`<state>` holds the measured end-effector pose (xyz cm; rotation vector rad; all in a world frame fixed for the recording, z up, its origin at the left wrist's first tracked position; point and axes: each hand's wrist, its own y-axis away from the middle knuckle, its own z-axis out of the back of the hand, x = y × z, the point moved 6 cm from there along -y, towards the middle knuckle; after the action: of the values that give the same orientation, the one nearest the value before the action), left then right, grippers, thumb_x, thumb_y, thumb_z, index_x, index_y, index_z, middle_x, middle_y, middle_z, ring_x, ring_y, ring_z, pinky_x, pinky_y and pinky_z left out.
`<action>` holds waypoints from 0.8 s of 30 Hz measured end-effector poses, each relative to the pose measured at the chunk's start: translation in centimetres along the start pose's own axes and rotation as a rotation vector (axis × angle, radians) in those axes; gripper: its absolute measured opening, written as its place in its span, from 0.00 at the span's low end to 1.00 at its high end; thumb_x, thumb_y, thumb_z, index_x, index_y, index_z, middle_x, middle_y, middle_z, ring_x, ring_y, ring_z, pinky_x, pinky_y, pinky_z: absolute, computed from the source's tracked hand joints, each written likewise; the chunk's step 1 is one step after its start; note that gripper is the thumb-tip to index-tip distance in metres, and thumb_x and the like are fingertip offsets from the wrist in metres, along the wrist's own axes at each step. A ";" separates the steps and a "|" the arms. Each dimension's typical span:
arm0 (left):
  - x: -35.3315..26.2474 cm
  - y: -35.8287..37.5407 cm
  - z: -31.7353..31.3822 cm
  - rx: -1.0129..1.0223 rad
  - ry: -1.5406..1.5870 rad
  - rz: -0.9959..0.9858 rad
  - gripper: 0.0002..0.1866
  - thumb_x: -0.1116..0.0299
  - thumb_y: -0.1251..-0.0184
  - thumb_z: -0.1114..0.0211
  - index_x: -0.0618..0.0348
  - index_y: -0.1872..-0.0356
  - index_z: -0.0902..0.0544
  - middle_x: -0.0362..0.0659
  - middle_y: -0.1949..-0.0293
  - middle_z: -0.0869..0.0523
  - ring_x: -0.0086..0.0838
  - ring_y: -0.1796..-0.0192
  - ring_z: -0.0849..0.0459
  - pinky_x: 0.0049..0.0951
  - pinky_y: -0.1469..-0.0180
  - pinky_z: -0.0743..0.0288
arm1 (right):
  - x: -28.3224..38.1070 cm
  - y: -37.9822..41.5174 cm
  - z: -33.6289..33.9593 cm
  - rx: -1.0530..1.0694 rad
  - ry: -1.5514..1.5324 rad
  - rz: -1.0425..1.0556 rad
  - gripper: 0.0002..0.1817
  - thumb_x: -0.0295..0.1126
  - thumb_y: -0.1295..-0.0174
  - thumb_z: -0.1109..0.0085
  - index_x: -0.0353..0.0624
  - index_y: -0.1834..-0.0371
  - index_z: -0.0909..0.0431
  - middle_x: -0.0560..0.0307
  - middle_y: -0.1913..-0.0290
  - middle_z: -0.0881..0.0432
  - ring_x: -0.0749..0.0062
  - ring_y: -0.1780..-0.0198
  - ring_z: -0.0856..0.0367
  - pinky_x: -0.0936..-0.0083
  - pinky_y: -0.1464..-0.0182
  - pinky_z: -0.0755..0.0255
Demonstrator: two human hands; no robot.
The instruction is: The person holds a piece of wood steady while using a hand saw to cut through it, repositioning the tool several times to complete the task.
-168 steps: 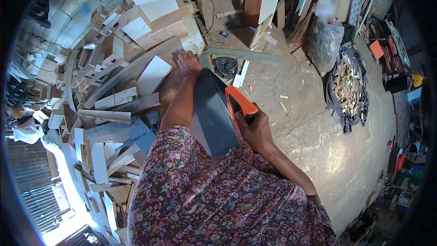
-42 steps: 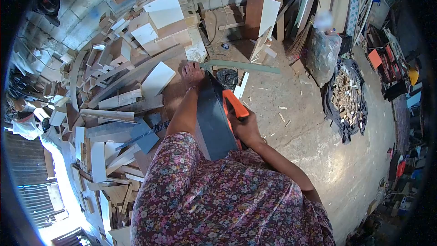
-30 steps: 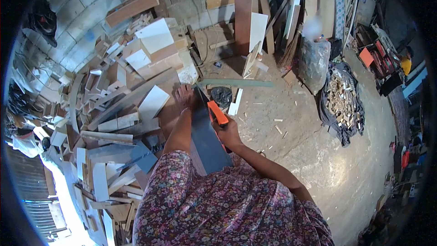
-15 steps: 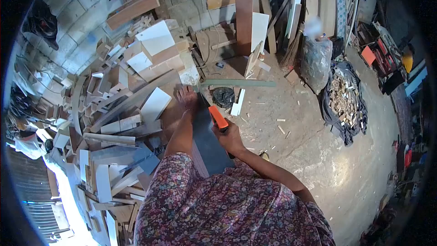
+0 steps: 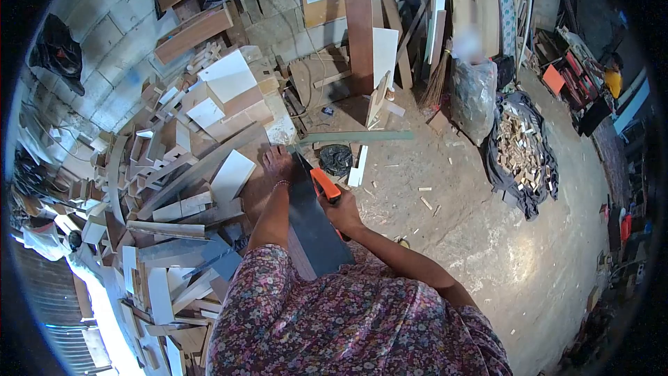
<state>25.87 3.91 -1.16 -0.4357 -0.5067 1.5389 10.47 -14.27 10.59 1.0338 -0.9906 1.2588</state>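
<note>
My right hand (image 5: 342, 213) is closed round the orange and black handle of a handsaw (image 5: 325, 184). The saw's dark blade slants up and left along the far right side of a dark grey board (image 5: 313, 233). My left hand (image 5: 279, 164) lies with fingers spread at the board's far left edge, holding no tool. The near end of the board reaches my floral shirt. Where exactly the teeth meet the board cannot be made out.
Wood offcuts (image 5: 177, 207) are heaped on the left. Beyond the board lie a green strip (image 5: 358, 136) and a black plastic bag (image 5: 336, 160). Tall planks (image 5: 358, 28) lean on the wall. A dark cloth with wood scraps (image 5: 522, 150) lies on the right.
My right hand and the saw have moved a little farther forward along the board. My left hand stays in place on it. The whole view has shifted slightly.
</note>
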 end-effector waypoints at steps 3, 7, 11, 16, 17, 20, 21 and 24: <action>0.1 -0.1 0.4 0.013 -0.016 -0.006 0.14 0.62 0.52 0.42 0.54 0.63 0.24 0.43 0.61 0.26 0.36 0.57 0.26 0.41 0.50 0.33 | -0.7 -0.3 -0.5 0.005 0.005 0.006 0.12 0.30 0.50 0.43 0.32 0.66 0.28 0.38 0.73 0.24 0.46 0.66 0.22 0.65 0.66 0.30; 0.0 -0.3 0.6 0.158 0.039 0.076 0.14 0.60 0.49 0.43 0.54 0.62 0.25 0.43 0.61 0.27 0.36 0.56 0.27 0.39 0.51 0.33 | -1.1 0.3 -0.5 -0.010 -0.088 0.003 0.12 0.30 0.50 0.43 0.32 0.67 0.28 0.39 0.75 0.24 0.51 0.69 0.21 0.66 0.67 0.30; 0.2 0.1 -0.1 0.071 -0.005 0.072 0.14 0.60 0.48 0.43 0.54 0.62 0.25 0.43 0.62 0.27 0.35 0.56 0.27 0.38 0.52 0.33 | -0.8 0.8 -0.4 0.023 -0.057 -0.019 0.11 0.30 0.50 0.42 0.33 0.68 0.28 0.41 0.76 0.24 0.53 0.71 0.21 0.67 0.68 0.30; 0.1 -0.2 0.3 0.118 0.029 0.075 0.15 0.60 0.49 0.44 0.56 0.62 0.26 0.44 0.62 0.27 0.36 0.57 0.27 0.37 0.52 0.33 | -0.7 0.5 -0.8 0.008 -0.072 0.025 0.11 0.29 0.49 0.42 0.33 0.68 0.29 0.42 0.76 0.24 0.57 0.72 0.22 0.68 0.68 0.31; 0.0 -0.3 0.3 0.125 0.030 0.072 0.15 0.60 0.49 0.44 0.56 0.62 0.26 0.44 0.62 0.27 0.36 0.57 0.27 0.37 0.52 0.33 | -0.8 0.2 -0.7 0.006 -0.072 0.018 0.11 0.29 0.49 0.42 0.33 0.68 0.29 0.42 0.76 0.24 0.57 0.72 0.22 0.68 0.68 0.31; -0.3 -0.3 0.6 0.041 -0.034 0.026 0.14 0.61 0.50 0.44 0.56 0.63 0.25 0.44 0.62 0.27 0.36 0.59 0.26 0.37 0.53 0.32 | -0.7 0.0 -0.3 -0.029 -0.001 0.048 0.11 0.30 0.49 0.42 0.34 0.68 0.29 0.43 0.76 0.24 0.59 0.73 0.22 0.69 0.68 0.31; -0.2 -0.3 0.9 -0.003 0.001 0.018 0.13 0.62 0.50 0.44 0.56 0.64 0.25 0.44 0.63 0.26 0.36 0.60 0.26 0.38 0.53 0.32 | -0.7 0.1 -0.2 -0.016 -0.069 0.024 0.11 0.30 0.49 0.42 0.34 0.68 0.29 0.43 0.76 0.24 0.59 0.73 0.22 0.69 0.68 0.31; -0.7 -0.5 1.2 -0.032 0.002 0.028 0.12 0.63 0.51 0.44 0.55 0.65 0.24 0.44 0.63 0.26 0.35 0.61 0.26 0.38 0.54 0.32 | -0.1 1.1 0.1 -0.021 -0.090 0.017 0.09 0.29 0.48 0.42 0.35 0.68 0.28 0.51 0.77 0.24 0.69 0.73 0.25 0.73 0.69 0.31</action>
<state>25.63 3.18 0.08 -0.4702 -0.5261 1.5589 9.40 -14.33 10.61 1.0754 -1.0814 1.2220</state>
